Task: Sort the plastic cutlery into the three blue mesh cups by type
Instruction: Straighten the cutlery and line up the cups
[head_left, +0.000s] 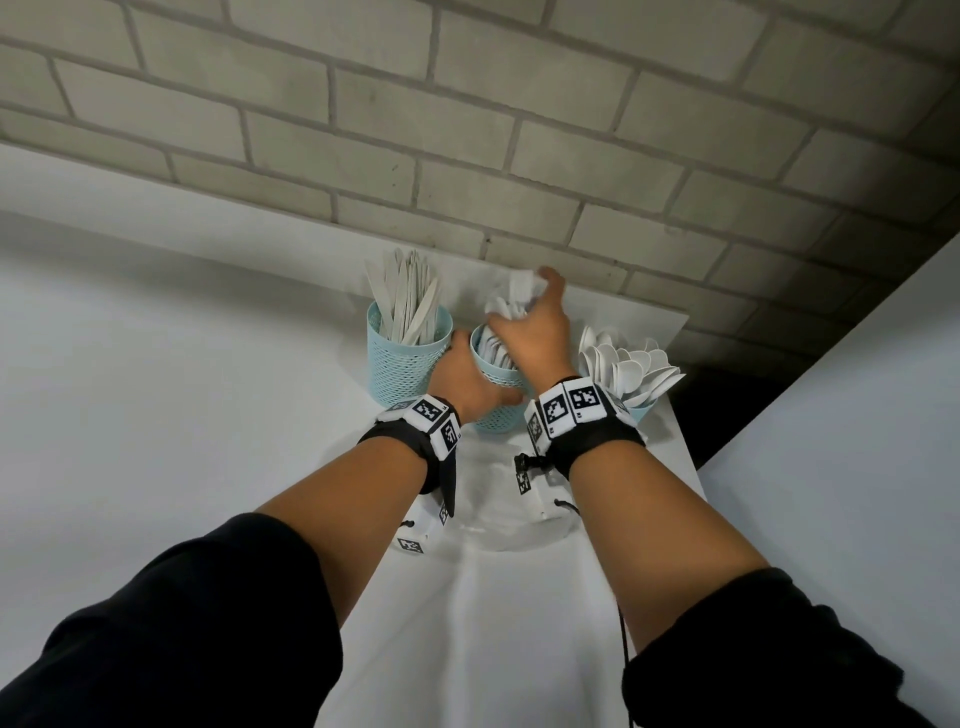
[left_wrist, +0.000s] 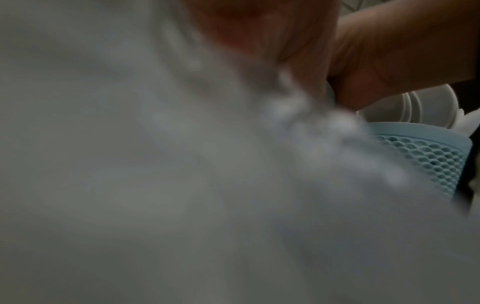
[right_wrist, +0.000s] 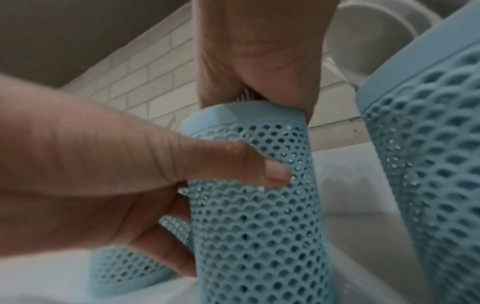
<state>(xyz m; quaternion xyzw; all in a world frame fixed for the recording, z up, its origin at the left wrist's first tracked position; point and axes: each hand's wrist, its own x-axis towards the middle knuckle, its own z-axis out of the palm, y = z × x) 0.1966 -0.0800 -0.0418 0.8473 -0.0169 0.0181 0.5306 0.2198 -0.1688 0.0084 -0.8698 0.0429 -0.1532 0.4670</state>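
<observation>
- The middle mesh cup (head_left: 500, 375) stands just above the centre of the head view, on the white table (head_left: 519, 623), and it holds white forks (head_left: 506, 306) whose heads stick up past the rim.
- Your right hand (head_left: 535, 332) is over that cup's mouth, fingers curled around the bunch of forks; the right wrist view shows the palm sitting on the rim.
- Your left hand (head_left: 465, 387) grips the same cup from its left side; in the right wrist view the thumb (right_wrist: 259, 170) presses on the mesh wall and the fingers wrap behind it.
- Left of it in the head view, just beside it, the left mesh cup (head_left: 402, 358) is filled with upright knives (head_left: 410, 301).
- To the right, the right mesh cup (head_left: 641, 410) is mostly hidden behind your right wrist; the spoons (head_left: 628, 366) in it fan out with bowls up.
- The left wrist view is largely blurred; only a mesh cup wall and spoon bowls show at its right edge.
- A grey brick wall (head_left: 467, 130) fills the upper part of the head view behind the cups.
</observation>
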